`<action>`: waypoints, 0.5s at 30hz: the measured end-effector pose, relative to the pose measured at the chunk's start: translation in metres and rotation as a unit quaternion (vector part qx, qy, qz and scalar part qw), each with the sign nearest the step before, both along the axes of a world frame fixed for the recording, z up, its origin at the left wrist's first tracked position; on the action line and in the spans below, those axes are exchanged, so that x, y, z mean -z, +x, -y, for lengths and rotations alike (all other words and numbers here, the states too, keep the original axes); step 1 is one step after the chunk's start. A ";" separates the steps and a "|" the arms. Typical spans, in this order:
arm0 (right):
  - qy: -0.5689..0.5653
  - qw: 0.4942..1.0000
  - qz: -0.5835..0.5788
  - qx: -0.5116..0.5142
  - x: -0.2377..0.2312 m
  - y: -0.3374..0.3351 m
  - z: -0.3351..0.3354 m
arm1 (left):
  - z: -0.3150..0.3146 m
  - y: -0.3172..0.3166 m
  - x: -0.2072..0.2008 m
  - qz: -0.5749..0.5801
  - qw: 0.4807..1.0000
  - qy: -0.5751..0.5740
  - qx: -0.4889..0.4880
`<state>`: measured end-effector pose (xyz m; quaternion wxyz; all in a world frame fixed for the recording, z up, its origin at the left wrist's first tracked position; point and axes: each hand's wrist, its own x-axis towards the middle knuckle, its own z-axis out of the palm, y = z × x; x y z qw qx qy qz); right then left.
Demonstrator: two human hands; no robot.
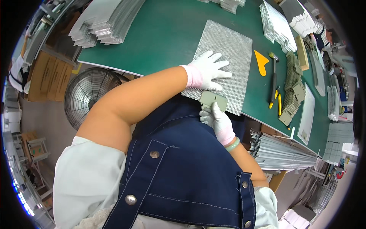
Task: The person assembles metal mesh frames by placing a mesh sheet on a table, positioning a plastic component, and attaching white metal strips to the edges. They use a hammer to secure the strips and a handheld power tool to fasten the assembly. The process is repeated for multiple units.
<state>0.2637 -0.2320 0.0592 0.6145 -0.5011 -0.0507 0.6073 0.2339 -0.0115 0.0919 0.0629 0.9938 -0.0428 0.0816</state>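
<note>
A silvery mesh panel (228,53) lies on the green-topped table (164,34) right in front of me. My left hand (210,70), in a white glove with a pink cuff, rests flat on it with the fingers spread. In my gloved right hand (220,124) is a small grey-green plastic piece (213,100), pinched between thumb and fingers at the panel's near edge. The piece overlaps that edge; whether it is attached to the mesh I cannot tell. My right fingertips are partly hidden beneath it.
Right of the panel lie a yellow scraper (261,63), a black-handled hammer (273,76), yellow-handled pliers (279,103) and rows of grey-green plastic pieces (292,86). Stacked mesh panels (110,23) stand at the far left, another stack (277,26) at far right. A fan (91,95) stands left of the table.
</note>
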 end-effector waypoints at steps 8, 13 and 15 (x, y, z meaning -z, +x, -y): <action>-0.018 0.991 -0.057 0.119 -0.013 -0.009 -0.009 | 0.003 -0.001 0.002 0.007 1.000 0.003 -0.003; -0.080 0.982 -0.078 0.149 -0.027 -0.014 0.011 | 0.028 -0.017 -0.003 -0.018 1.000 -0.012 -0.003; -0.058 0.984 -0.104 0.132 -0.013 -0.010 0.017 | 0.028 -0.018 -0.005 -0.019 1.000 -0.010 -0.006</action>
